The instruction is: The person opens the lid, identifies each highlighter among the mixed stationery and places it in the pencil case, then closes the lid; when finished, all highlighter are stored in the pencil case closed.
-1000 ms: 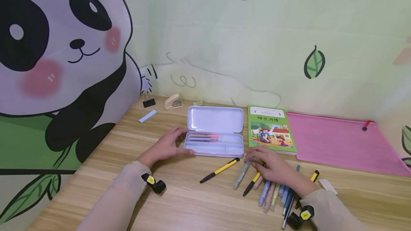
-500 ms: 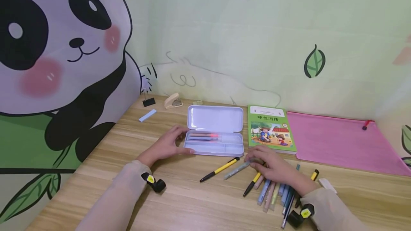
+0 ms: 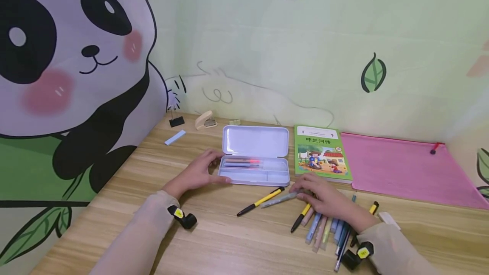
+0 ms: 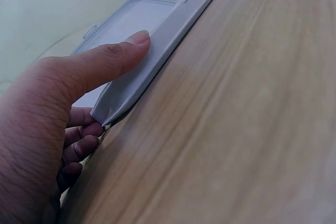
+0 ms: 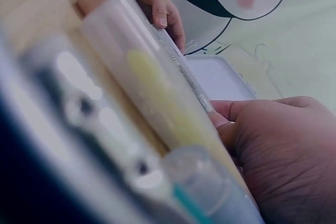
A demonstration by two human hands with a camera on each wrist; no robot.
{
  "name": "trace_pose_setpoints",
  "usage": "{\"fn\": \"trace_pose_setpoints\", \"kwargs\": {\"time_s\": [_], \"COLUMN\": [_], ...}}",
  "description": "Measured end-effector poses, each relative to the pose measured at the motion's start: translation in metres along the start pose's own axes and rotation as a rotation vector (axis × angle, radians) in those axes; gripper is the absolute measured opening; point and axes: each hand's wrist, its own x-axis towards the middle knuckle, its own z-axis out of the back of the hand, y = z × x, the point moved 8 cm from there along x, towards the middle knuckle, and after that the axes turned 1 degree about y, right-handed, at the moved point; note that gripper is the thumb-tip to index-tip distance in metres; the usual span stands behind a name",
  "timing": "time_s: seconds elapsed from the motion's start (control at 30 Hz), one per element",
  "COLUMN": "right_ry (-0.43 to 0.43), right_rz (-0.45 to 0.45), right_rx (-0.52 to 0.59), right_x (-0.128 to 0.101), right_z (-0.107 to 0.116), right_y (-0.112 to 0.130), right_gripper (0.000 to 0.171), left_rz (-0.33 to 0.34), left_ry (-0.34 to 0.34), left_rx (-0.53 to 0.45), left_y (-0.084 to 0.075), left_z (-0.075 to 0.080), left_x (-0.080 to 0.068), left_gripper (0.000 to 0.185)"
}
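A pale lavender pencil case [image 3: 244, 176] lies with its lid up and a few pens [image 3: 240, 162] in its rear compartment. My left hand [image 3: 196, 173] holds its left end, the thumb along the front wall and the other fingers round the side, as the left wrist view shows. Between thumb and fingertips, my right hand [image 3: 324, 196] pinches one end of a grey marker [image 3: 278, 200]. The marker's free end points left, close to a yellow-and-black pen [image 3: 261, 201]. Below the right hand, several pastel markers [image 3: 320, 232] lie bunched; the forearm partly hides them.
Behind the right hand lies a green book [image 3: 324, 156], beside a pink zip pouch [image 3: 405, 173]. A white eraser [image 3: 389, 220] is by the right sleeve. At the back left stand a stapler [image 3: 206, 120], a black binder clip [image 3: 176, 121] and a blue strip [image 3: 175, 137].
The grey marker's free end has swung left and away from me, so it now lies more sideways near the yellow pen. The left hand and the case have stayed put.
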Motion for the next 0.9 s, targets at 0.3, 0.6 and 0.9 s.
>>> {"fn": "trace_pose_setpoints", "kwargs": {"time_s": [0.3, 0.6, 0.9], "right_ry": [-0.013, -0.032, -0.086], "right_rz": [0.023, 0.051, -0.188], "right_rx": [-0.085, -0.084, 0.102], "right_x": [-0.001, 0.001, -0.001], "right_z": [0.002, 0.004, 0.014], "right_y": [0.003, 0.004, -0.004], "right_gripper": [0.023, 0.021, 0.023], "left_rz": [-0.001, -0.017, -0.016], "left_ry": [0.005, -0.001, -0.002], "left_rx": [-0.004, -0.012, -0.005], "left_y": [0.000, -0.002, 0.002], "left_z": [0.000, 0.003, 0.001], "left_x": [-0.001, -0.001, 0.000], "left_gripper": [0.093, 0.091, 0.091]}}
